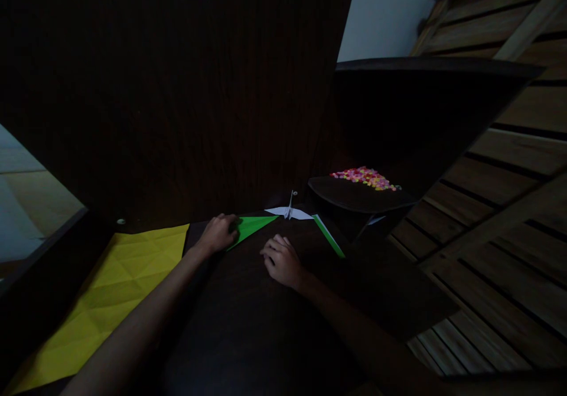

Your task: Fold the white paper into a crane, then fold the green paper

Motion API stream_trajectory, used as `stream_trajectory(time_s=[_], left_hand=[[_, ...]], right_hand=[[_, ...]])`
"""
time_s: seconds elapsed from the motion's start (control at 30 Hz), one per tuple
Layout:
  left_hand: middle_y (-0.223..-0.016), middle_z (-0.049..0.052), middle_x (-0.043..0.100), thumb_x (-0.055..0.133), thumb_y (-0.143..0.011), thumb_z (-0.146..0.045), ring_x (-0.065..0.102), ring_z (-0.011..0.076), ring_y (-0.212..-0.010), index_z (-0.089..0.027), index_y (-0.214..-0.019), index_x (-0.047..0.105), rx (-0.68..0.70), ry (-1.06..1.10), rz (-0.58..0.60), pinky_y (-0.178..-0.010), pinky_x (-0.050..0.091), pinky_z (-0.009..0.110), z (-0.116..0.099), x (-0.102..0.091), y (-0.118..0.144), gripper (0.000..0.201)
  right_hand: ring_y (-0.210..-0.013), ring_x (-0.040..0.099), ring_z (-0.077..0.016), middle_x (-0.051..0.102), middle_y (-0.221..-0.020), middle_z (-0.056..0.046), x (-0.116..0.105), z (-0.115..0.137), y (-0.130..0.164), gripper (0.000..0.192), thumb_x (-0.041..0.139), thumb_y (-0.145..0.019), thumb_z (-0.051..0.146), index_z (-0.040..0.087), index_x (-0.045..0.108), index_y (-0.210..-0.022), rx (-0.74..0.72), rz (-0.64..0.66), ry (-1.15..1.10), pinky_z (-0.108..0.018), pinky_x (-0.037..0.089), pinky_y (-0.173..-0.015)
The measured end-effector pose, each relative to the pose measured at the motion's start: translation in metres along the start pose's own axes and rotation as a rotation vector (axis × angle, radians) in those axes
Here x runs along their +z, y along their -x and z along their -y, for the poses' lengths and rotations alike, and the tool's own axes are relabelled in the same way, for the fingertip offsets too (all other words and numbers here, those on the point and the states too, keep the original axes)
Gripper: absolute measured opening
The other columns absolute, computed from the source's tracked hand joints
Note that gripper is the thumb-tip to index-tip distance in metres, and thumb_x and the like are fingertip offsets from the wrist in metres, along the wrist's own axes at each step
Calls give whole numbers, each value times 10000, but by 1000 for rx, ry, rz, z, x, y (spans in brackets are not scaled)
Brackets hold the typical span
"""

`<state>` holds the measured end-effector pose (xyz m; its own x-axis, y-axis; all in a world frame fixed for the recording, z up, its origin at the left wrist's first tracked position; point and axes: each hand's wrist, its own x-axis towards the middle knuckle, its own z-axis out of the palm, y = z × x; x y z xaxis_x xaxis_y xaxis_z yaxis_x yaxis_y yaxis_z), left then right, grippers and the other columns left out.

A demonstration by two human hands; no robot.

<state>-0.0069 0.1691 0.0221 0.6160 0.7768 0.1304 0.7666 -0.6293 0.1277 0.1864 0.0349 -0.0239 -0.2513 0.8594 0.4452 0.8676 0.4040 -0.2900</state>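
My left hand (218, 234) rests on the wide left end of a green sheet of paper (257, 228), folded into a long triangle that narrows to a point on the right. Its fingers are curled and hold that end against the dark tabletop (230, 325). Just below and right of the tip, apart from the paper, is my right hand (282, 261). Loosely bent, its fingers are slightly apart and nothing shows in them. Behind the tip stands a white origami crane (289, 212) with spread wings. A narrow green folded strip (328, 235) with a white edge lies right of it.
A creased yellow sheet (119, 290) covers the left side, partly behind my left forearm. Small pink, red and yellow pieces (365, 177) are heaped on a dark curved shelf (345, 198) at the right. A dark wooden panel (177, 101) rises behind; wooden slats (514, 207) stand far right.
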Motion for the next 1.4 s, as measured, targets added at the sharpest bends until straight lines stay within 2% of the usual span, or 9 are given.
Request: stream_trajectory(time_s=[0.3, 0.93, 1.4], left_hand=[[-1144, 110, 698, 547, -829, -146, 648, 244, -1044, -160, -1189, 628, 30, 57, -5, -928, 490, 329, 2, 4, 0, 369], [-1178, 114, 703, 563, -832, -169, 672, 242, -1054, -151, -1192, 632, 30, 112, 0, -923, 500, 305, 2, 8, 0, 367], [-1159, 110, 699, 556, -835, -229, 648, 259, -1075, -165, -1159, 650, 48, 142, -47, -949, 498, 347, 5, 6, 3, 344]], right_hand=[[-919, 516, -218, 657, -904, -52, 0, -1, 0, 172, 584, -817, 67, 180, 689, -893, -18, -24, -3, -364, 369, -797], [-930, 519, -218, 656, -911, -55, 1, -1, 0, 173, 583, -820, 67, 183, 694, -885, -8, -16, -15, -367, 376, -800], [-939, 521, -217, 650, -917, -53, 0, 0, 0, 174, 589, -818, 61, 182, 690, -895, 2, 8, -9, -363, 375, -811]])
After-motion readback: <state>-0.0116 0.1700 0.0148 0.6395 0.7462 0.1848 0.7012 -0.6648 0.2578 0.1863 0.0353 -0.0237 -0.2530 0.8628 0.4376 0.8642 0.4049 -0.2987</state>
